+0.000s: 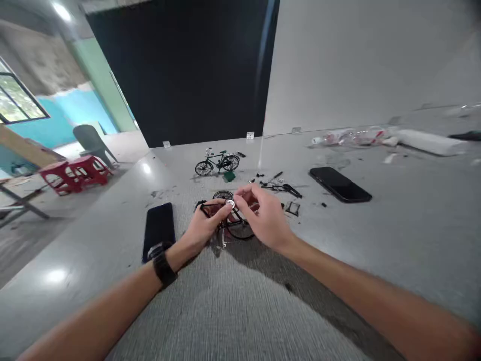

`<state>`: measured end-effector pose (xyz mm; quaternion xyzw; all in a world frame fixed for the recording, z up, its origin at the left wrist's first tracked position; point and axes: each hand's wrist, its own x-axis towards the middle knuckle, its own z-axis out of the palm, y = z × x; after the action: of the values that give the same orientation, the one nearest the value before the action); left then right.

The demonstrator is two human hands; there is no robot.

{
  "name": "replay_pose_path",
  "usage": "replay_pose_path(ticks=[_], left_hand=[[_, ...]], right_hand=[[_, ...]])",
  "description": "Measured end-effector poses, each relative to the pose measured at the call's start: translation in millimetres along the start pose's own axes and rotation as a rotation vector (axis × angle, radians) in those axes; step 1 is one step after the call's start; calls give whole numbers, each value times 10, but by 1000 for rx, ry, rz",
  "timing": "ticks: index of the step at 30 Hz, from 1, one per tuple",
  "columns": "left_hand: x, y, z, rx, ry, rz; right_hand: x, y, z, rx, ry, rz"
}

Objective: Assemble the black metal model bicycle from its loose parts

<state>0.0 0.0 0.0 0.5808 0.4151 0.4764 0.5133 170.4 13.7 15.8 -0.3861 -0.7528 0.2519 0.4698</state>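
My left hand [206, 220] holds a dark model bicycle frame [236, 218] with its fingers closed round it. A small silvery disc [230, 203] shows at the left thumb tip. My right hand [263, 213] is at the right side of the disc, its thumb and forefinger pinched together; what they hold, if anything, is too small to tell. One black wheel [223, 194] shows behind the hands and another [240, 230] below them. An assembled dark green model bicycle [220, 161] stands beyond, with a small green piece [229, 176] in front of it.
A phone [160, 225] lies left of my hands, another [340, 184] at the right. Small black parts [281, 187] and a small frame-like piece [292, 208] lie right of my hands. Clear plastic bottles [349, 136] and a white roll [430, 142] lie at the back right.
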Motion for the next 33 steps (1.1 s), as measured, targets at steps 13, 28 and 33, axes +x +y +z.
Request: replay_pose_path(ticks=[13,28,33], left_hand=[[67,-100,11,-138,63,-5],[66,-74,30,-81,86,-15],[64,-73,26,-65,63,-10]], right_hand=[[34,7,3,28,37,14],[30,29,4,17,42,-13],[23,46,-7,7,61,-13]])
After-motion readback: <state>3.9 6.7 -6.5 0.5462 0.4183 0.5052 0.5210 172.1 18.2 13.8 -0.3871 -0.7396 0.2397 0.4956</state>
